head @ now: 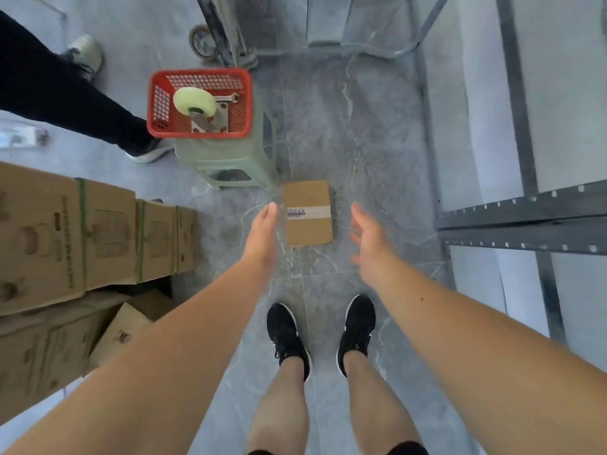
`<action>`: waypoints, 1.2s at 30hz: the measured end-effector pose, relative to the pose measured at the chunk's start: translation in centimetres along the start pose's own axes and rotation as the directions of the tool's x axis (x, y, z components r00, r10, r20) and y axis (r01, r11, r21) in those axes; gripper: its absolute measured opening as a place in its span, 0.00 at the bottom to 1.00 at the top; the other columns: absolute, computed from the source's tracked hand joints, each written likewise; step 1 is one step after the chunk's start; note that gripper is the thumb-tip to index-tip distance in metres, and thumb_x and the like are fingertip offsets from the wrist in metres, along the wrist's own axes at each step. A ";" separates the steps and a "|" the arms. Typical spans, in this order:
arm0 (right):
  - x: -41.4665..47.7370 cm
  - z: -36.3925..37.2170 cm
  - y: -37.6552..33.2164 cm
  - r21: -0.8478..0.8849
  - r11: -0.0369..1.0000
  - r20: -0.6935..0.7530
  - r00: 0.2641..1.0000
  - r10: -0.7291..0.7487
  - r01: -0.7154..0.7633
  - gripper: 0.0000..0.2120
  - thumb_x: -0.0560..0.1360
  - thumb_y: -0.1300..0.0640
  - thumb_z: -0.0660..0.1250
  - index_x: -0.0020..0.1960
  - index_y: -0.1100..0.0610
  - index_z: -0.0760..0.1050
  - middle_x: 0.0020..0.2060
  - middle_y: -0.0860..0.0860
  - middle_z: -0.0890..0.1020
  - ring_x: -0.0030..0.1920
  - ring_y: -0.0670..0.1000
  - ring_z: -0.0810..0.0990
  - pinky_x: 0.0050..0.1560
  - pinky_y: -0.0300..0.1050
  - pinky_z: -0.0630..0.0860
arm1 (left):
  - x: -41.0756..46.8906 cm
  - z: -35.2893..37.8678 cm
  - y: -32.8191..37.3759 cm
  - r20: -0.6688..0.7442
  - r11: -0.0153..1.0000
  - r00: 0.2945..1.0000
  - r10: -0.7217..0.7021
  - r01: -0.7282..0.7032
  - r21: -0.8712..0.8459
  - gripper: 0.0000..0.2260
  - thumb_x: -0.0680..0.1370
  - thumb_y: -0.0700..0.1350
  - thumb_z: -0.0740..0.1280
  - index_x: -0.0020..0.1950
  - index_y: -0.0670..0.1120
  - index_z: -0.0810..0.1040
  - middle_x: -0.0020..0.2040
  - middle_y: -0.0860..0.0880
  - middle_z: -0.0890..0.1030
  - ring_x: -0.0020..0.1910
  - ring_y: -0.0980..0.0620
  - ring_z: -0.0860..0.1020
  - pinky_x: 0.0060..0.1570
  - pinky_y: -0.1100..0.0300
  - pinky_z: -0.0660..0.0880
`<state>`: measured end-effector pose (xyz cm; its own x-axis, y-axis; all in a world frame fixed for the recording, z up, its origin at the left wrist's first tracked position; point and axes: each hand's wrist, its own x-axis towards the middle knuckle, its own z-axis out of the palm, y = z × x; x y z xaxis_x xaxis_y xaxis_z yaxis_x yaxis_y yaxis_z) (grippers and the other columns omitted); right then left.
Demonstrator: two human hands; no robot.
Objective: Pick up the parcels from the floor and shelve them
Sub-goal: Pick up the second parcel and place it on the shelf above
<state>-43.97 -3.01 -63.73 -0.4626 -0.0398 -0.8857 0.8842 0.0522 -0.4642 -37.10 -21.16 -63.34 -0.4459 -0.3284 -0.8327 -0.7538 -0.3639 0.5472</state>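
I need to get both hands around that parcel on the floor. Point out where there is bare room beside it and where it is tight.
Bare grey floor lies right of the parcel, up to the metal shelf frame, and below it toward the black shoes. The left hand and right hand have room there. It is crowded at the upper left, where the green stool stands close.

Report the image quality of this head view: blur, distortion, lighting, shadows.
Head view: wide-angle distortion bows the shelf rack and stretches the forearms at the edges; right hand slightly motion-blurred, left hand sharper; parcel label too soft to read; light is even and diffuse, shadows faint.
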 end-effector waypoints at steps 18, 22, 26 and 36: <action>22.2 2.4 8.9 0.079 0.996 -0.081 0.996 0.045 -0.039 0.07 0.84 0.45 0.66 0.48 0.43 0.77 0.44 0.35 0.79 0.42 0.34 0.78 0.45 0.41 0.71 | 21.1 2.1 -9.5 -0.061 0.997 0.996 -0.072 0.069 -0.039 0.31 0.86 0.66 0.55 0.85 0.54 0.62 0.85 0.50 0.65 0.84 0.46 0.63 0.80 0.40 0.59; 25.8 2.3 10.3 0.043 0.999 -0.077 0.997 0.021 -0.018 0.16 0.83 0.44 0.66 0.69 0.47 0.75 0.56 0.42 0.79 0.56 0.44 0.78 0.61 0.48 0.67 | 24.9 2.0 -11.5 -0.085 0.997 0.995 -0.061 0.057 -0.047 0.29 0.86 0.66 0.55 0.84 0.55 0.64 0.83 0.51 0.68 0.84 0.46 0.64 0.79 0.42 0.60; 28.1 2.9 11.4 0.056 0.998 -0.064 0.998 0.003 0.001 0.26 0.83 0.45 0.66 0.78 0.54 0.72 0.67 0.47 0.76 0.67 0.48 0.74 0.75 0.54 0.69 | 28.1 1.9 -13.0 -0.106 0.998 0.992 -0.065 0.062 -0.032 0.22 0.85 0.67 0.54 0.77 0.62 0.69 0.75 0.54 0.74 0.78 0.50 0.68 0.78 0.43 0.60; 34.3 3.3 12.8 0.014 0.998 -0.008 0.998 -0.057 0.057 0.25 0.83 0.43 0.66 0.77 0.52 0.74 0.69 0.52 0.82 0.63 0.50 0.81 0.59 0.51 0.77 | 33.9 2.9 -14.9 -0.004 0.995 0.999 -0.040 0.040 -0.096 0.27 0.85 0.69 0.52 0.74 0.57 0.78 0.62 0.55 0.87 0.58 0.57 0.84 0.60 0.52 0.78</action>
<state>-48.28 -6.99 -99.98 -0.5128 -0.0347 -0.8578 0.8571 0.0357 -0.5138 -42.41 -24.35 -99.95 -0.4131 -0.3168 -0.8538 -0.7212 -0.4586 0.5192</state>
